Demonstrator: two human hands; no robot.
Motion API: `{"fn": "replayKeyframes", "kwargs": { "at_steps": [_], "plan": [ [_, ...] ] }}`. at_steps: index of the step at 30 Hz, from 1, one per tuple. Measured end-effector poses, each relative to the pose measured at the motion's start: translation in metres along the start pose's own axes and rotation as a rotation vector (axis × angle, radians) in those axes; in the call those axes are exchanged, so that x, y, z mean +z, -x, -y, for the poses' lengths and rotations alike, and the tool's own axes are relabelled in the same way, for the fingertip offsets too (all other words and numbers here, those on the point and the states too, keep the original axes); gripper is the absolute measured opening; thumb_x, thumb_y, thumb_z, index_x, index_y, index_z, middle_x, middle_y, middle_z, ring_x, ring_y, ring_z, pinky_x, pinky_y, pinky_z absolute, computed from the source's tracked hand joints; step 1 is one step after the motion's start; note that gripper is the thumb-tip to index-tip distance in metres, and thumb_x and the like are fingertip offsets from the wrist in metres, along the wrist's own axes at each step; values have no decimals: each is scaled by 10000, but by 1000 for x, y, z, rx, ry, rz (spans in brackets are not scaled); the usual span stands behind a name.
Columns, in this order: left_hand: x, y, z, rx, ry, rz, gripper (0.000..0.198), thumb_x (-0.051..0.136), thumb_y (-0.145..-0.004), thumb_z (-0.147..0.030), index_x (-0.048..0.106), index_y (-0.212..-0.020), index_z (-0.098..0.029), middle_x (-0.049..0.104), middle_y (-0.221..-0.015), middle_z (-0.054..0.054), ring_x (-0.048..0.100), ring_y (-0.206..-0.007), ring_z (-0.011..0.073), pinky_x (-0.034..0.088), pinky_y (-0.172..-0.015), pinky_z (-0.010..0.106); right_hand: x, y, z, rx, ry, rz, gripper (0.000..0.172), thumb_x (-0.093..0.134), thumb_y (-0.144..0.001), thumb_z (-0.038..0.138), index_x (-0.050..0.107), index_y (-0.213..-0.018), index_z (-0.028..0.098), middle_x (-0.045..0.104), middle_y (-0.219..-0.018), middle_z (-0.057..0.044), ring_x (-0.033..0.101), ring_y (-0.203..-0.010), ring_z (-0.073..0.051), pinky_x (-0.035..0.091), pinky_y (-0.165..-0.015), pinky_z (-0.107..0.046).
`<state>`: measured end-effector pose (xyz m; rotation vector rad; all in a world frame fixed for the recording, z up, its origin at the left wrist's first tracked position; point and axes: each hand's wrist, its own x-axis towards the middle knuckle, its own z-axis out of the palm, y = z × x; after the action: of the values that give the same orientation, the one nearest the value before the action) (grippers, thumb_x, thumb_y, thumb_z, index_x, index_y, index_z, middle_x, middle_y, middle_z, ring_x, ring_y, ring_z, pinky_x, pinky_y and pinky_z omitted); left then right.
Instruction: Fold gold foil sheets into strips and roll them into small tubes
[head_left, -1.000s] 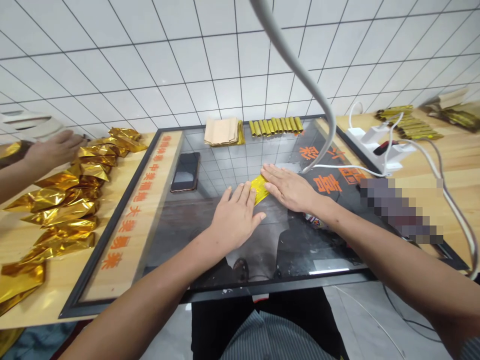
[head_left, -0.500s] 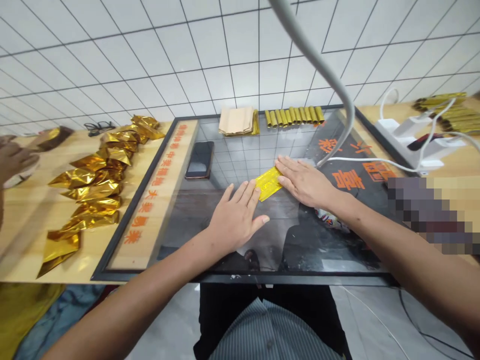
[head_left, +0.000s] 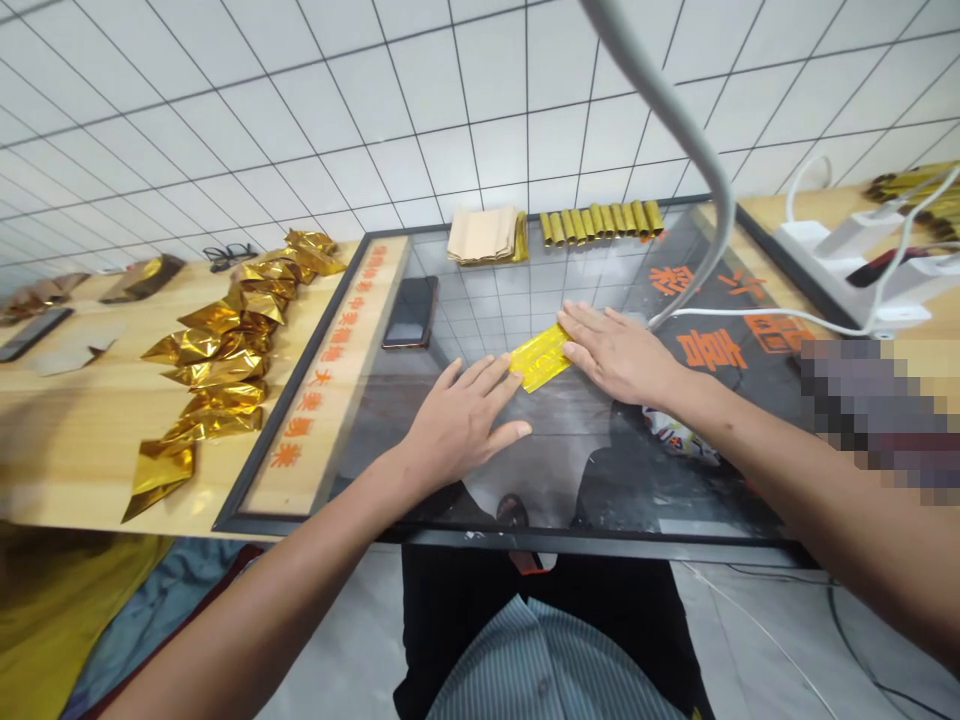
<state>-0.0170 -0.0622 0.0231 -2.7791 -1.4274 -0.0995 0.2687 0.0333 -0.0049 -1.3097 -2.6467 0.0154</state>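
A small sheet of gold foil paper (head_left: 540,360) lies flat and slightly wrinkled on the black-framed glass panel (head_left: 450,500). The fingertips of my left hand (head_left: 465,410) rest on its left end, fingers stretched out and thumb apart. My right hand (head_left: 619,350) lies flat across its right end, covering that edge. Neither hand grips anything. Beyond them stand a stack of tan and gold paper (head_left: 484,237) and a row of rolled gold tubes (head_left: 600,223).
A phone (head_left: 410,312) lies on the glass. Folded gold foil pieces (head_left: 225,340) line the wooden table at left. To the right are a white power strip (head_left: 847,270) with cables and more gold rolls (head_left: 911,190). A grey flexible tube (head_left: 705,130) arches down over the glass.
My view has shifted slightly left. Both hands stay on the foil sheet with little movement. The other person's hand at the far left has left the view.
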Motion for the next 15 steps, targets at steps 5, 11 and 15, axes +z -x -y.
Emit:
{"fn": "replayKeyframes", "kwargs": {
  "at_steps": [5, 11, 15],
  "plan": [
    [-6, -18, 4, -1, 104, -102, 601, 484, -1132, -576, 554, -1563, -164, 477, -1726, 195, 460, -1608, 357, 389, -1312, 563, -1, -1, 3, 21, 7, 17, 690, 264, -1159, 454, 427, -1697, 54, 358, -1787, -204, 372, -1652, -373, 351, -1324, -620],
    [-2, -67, -21, 28, 210, -14, 769, 381, -1139, -644, 365, -1708, -128, 243, -1839, 191, 227, -1722, 334, 237, -1387, 560, 2, 0, 0, 16, 21, 12, 681, 234, -1164, 430, 423, -1695, 48, 345, -1788, -205, 347, -1665, -361, 366, -1310, -633],
    [13, -70, -24, 30, 211, 47, 823, 352, -1139, -671, 274, -1756, -132, 226, -1847, 162, 229, -1723, 323, 236, -1391, 543, 1, 0, 1, 9, 20, 14, 675, 219, -1165, 431, 435, -1692, 68, 359, -1784, -206, 362, -1659, -359, 365, -1310, -622]
  ]
}}
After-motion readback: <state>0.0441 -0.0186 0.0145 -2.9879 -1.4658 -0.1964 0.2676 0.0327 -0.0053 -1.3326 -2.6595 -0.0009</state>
